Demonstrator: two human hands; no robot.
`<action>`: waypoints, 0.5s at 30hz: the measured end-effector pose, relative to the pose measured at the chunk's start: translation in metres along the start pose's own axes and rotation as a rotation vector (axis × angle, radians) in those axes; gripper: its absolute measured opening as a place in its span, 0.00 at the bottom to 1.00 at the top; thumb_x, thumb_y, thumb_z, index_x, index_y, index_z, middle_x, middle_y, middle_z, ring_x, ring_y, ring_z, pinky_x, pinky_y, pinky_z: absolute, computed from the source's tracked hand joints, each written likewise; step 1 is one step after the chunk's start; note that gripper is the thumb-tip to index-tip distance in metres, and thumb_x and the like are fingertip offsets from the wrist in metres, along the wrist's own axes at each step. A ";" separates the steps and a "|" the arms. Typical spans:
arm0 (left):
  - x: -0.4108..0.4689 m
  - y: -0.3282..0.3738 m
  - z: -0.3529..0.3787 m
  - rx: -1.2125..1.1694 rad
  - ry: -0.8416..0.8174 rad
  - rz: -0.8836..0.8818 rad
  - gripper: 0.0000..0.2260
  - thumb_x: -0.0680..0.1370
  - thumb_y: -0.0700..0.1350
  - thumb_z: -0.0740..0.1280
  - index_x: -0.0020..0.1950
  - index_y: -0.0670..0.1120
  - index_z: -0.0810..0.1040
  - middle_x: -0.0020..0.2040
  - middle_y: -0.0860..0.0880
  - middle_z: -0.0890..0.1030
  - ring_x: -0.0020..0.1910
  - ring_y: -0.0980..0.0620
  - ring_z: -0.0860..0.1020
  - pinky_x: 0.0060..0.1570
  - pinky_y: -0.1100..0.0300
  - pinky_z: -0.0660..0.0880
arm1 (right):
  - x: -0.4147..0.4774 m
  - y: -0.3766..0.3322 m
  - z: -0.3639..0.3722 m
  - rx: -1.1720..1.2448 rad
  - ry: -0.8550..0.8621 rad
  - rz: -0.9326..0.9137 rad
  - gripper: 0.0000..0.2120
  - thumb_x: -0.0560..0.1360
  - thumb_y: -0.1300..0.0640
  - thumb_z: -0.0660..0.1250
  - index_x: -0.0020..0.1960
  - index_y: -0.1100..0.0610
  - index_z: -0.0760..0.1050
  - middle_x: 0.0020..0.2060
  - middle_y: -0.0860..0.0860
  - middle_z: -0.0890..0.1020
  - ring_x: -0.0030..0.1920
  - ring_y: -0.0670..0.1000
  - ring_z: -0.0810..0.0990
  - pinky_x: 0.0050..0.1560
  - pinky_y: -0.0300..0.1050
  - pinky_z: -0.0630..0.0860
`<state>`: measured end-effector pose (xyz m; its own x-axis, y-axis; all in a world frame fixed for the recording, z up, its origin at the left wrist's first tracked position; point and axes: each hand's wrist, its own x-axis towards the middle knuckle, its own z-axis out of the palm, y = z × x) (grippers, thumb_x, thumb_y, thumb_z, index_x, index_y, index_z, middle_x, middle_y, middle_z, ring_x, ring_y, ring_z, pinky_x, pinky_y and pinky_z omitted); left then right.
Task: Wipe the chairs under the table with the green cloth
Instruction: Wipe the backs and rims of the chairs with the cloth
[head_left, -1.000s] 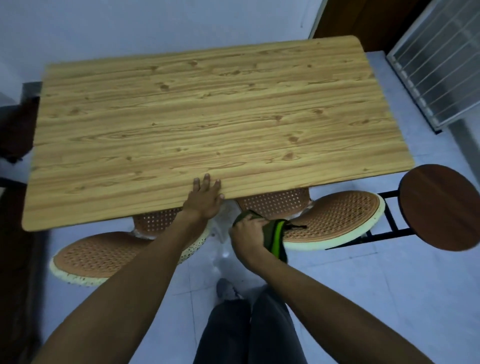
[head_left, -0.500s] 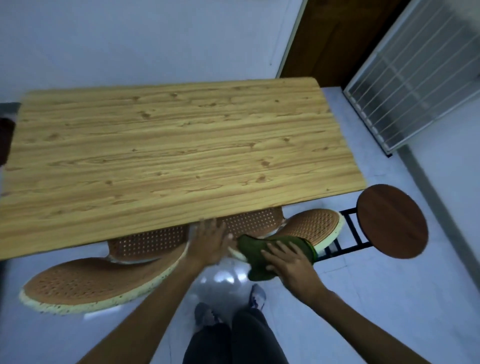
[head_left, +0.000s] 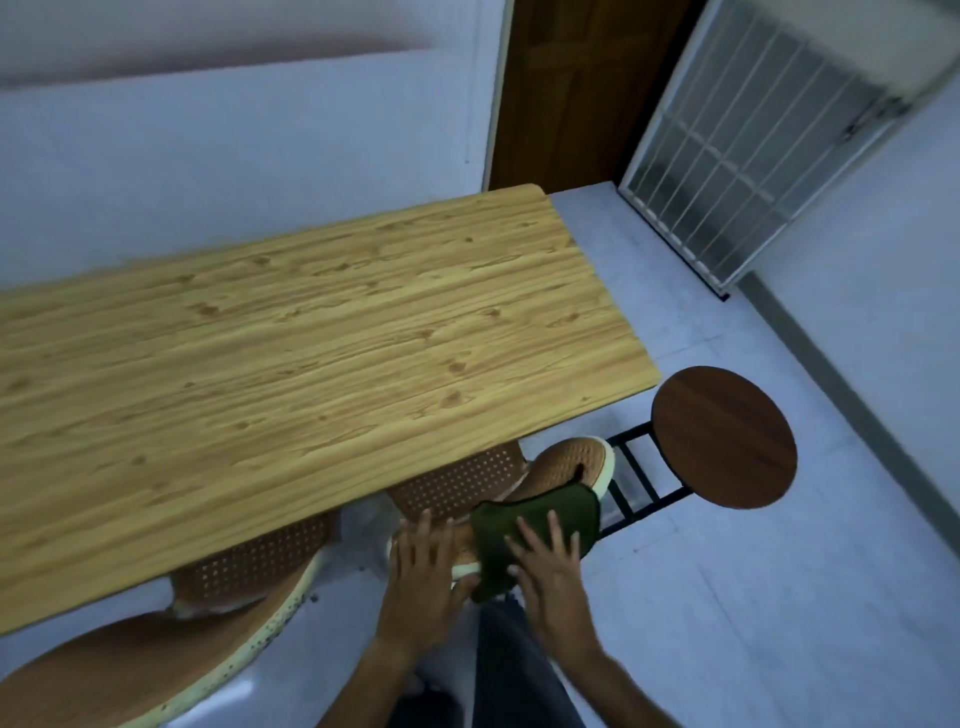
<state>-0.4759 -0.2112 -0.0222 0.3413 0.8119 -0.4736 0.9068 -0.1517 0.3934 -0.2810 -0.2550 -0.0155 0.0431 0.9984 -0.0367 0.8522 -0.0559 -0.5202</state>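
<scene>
Two woven brown chairs with pale rims are tucked under the wooden table (head_left: 322, 364). The right chair (head_left: 566, 467) has the green cloth (head_left: 545, 519) spread over its curved back rim. My right hand (head_left: 550, 566) lies flat on the cloth with fingers spread, pressing it onto the rim. My left hand (head_left: 423, 566) rests beside it on the same rim, left of the cloth, fingers apart. The left chair (head_left: 156, 660) stands at the lower left, partly hidden by the tabletop.
A round dark wooden stool (head_left: 724, 436) on a black metal frame stands right of the chair. A white barred gate (head_left: 743, 150) leans at the back right beside a brown door (head_left: 566, 88). My legs show at the bottom; pale tiled floor lies to the right.
My left hand came off the table edge down onto the chair rim. My right hand opened and laid the bunched cloth flat over the right chair's rim. The view shifted right and upward.
</scene>
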 end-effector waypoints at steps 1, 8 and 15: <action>-0.001 -0.002 0.002 0.005 0.003 -0.007 0.33 0.77 0.66 0.49 0.76 0.48 0.56 0.74 0.38 0.65 0.74 0.32 0.58 0.71 0.37 0.58 | -0.003 -0.009 0.008 0.035 0.018 0.016 0.18 0.79 0.49 0.55 0.64 0.49 0.78 0.71 0.45 0.69 0.76 0.57 0.56 0.75 0.63 0.43; 0.002 0.015 0.001 0.013 -0.003 -0.180 0.50 0.67 0.76 0.31 0.79 0.47 0.52 0.79 0.44 0.53 0.77 0.37 0.48 0.72 0.40 0.56 | 0.030 0.034 -0.011 0.377 0.126 0.321 0.15 0.82 0.55 0.57 0.64 0.52 0.77 0.74 0.46 0.66 0.78 0.45 0.51 0.74 0.55 0.59; 0.004 0.031 0.007 -0.053 -0.004 -0.318 0.46 0.71 0.75 0.52 0.76 0.41 0.60 0.77 0.40 0.61 0.75 0.36 0.57 0.72 0.38 0.58 | 0.153 0.111 -0.067 0.462 0.082 0.567 0.14 0.82 0.55 0.59 0.64 0.59 0.76 0.59 0.57 0.81 0.60 0.54 0.77 0.57 0.44 0.71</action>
<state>-0.4450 -0.2170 -0.0175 0.0437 0.8115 -0.5827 0.9539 0.1394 0.2656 -0.1451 -0.1078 -0.0215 0.4664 0.8115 -0.3519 0.3816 -0.5436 -0.7476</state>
